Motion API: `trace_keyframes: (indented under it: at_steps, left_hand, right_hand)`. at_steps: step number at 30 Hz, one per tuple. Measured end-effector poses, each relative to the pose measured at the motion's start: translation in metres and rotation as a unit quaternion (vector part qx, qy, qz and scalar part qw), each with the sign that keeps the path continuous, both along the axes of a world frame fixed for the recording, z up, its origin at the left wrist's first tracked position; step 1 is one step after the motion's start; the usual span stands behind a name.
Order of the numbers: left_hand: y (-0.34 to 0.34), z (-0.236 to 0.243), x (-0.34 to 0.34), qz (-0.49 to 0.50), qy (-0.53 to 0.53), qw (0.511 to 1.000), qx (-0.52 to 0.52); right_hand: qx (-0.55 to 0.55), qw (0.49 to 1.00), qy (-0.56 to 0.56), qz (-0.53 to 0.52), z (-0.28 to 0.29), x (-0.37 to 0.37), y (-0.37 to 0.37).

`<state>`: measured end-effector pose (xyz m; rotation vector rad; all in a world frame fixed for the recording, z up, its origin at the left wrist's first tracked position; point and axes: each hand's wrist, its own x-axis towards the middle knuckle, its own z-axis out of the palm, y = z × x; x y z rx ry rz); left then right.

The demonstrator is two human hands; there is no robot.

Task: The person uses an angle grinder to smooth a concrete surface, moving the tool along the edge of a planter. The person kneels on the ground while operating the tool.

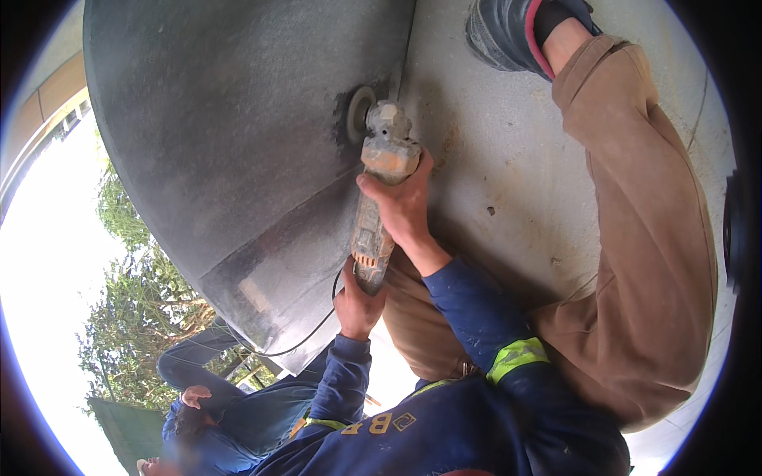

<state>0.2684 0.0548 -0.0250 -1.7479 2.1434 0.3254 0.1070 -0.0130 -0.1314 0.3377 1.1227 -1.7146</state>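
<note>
A worn, dust-caked angle grinder (pixel 371 218) is in both my hands. My right hand (pixel 406 205) is wrapped round its body just behind the gear head. My left hand (pixel 359 305) closes round the rear end of the handle, where a black cord (pixel 309 337) runs off to the left. The grinder's round disc (pixel 361 113) stands edge-on at the dark grey wall panel (pixel 238 111), and a blackened patch surrounds it. Whether the disc is spinning I cannot tell.
A pale grey, stained slab (pixel 508 174) meets the panel at a dark seam. My brown-trousered leg (pixel 651 198) and dark shoe (pixel 512 36) rest along the right. Another person in blue clothes (pixel 238 420) is at the lower left, near green foliage (pixel 135 317).
</note>
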Motion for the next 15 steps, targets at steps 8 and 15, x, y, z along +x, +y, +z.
trace_keyframes:
  at_steps: [8, 15]
  left_hand:
    - [-0.020, -0.001, -0.030, -0.022, -0.026, 0.999, 0.013]
    - [-0.002, 0.008, -0.017, 0.028, 0.004, 1.000, -0.011]
  right_hand:
    - [0.025, 0.999, -0.041, -0.003, -0.026, -0.018, -0.014]
    - [-0.001, 1.000, 0.008, 0.026, 0.016, -0.019, -0.003]
